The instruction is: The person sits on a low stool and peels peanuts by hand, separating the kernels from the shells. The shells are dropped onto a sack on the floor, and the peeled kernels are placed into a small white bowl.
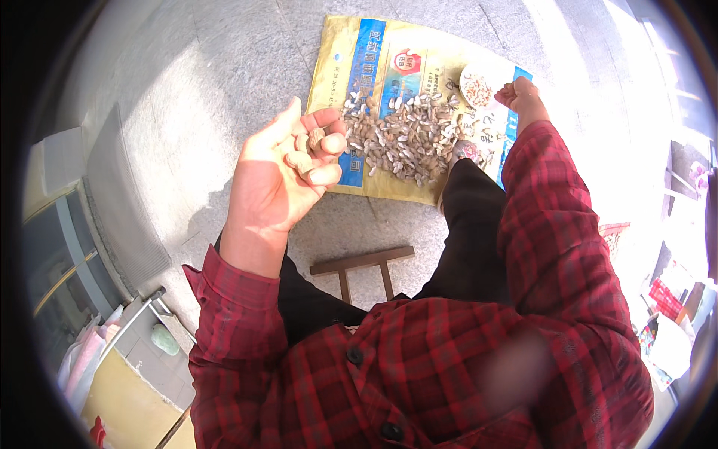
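My left hand [280, 174], palm up with fingers curled, holds a few unshelled peanuts [305, 150] in its fingers. My right hand [523, 96] is at the right side of a white bowl [464, 96], its fingers bent toward the rim. Whether those fingers have anything in them is hidden. Small pinkish-tan pieces, apparently shelled peanut kernels [478, 91], fill the bowl. Beyond my left hand, a wide heap of peanuts in their shells [412, 137] covers the middle of a flat yellow-and-blue printed sack [392, 193]. The bowl stands on this same sack, to the heap's upper right.
A patterned shoe [465, 150] touches the heap's right edge. Between my legs is a brown wooden or metal frame [362, 261]. Grey stone paving [235, 50] surrounds the sack. At the left lies a ribbed grey mat [132, 196]; household items [667, 337] crowd the lower right.
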Motion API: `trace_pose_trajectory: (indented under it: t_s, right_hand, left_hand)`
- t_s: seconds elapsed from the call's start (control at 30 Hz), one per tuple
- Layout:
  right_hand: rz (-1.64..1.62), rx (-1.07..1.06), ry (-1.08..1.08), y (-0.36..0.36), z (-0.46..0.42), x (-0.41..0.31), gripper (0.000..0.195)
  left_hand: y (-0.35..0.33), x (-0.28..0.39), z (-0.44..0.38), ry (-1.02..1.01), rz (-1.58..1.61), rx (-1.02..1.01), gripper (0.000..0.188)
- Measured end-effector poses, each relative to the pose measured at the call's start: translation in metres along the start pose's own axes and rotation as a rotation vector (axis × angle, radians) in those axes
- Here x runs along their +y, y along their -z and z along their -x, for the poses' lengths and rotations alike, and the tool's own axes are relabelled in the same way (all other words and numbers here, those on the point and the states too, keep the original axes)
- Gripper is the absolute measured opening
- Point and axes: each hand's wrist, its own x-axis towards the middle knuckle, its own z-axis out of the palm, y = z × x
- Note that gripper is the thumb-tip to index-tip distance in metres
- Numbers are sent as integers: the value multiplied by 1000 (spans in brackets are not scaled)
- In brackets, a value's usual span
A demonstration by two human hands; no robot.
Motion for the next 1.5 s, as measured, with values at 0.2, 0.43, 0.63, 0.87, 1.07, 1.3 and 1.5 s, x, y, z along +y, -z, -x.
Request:
trace_pose_trajectory:
  t_s: [0.2,0.43,0.63,0.87,1.07,1.3,1.5]
  right_hand:
    - [570,38,202,-19,-49,21,14]
    - [1300,29,1038,-47,-72,66,27]
    - [1137,-46,727,-66,-95,64,27]
    - [1215,59,709,-84,-108,72,26]
    - [940,154,609,-80,-119,69,26]
    - [566,-6,698,-88,-81,40,27]
    - [826,-559,662,-138,4,56,21]
  left_hand:
    - [-3,-15,1,90,12,4,38]
    - [-16,-12,-14,139,-73,-9,31]
    - [-22,-7,-28,159,-72,60,25]
    - [-24,-2,-49,167,-100,109,23]
    - [-24,-2,-57,148,-147,127,22]
    - [-36,-11,-42,37,-320,257,29]
    - [-20,-13,-4,72,-231,42,29]
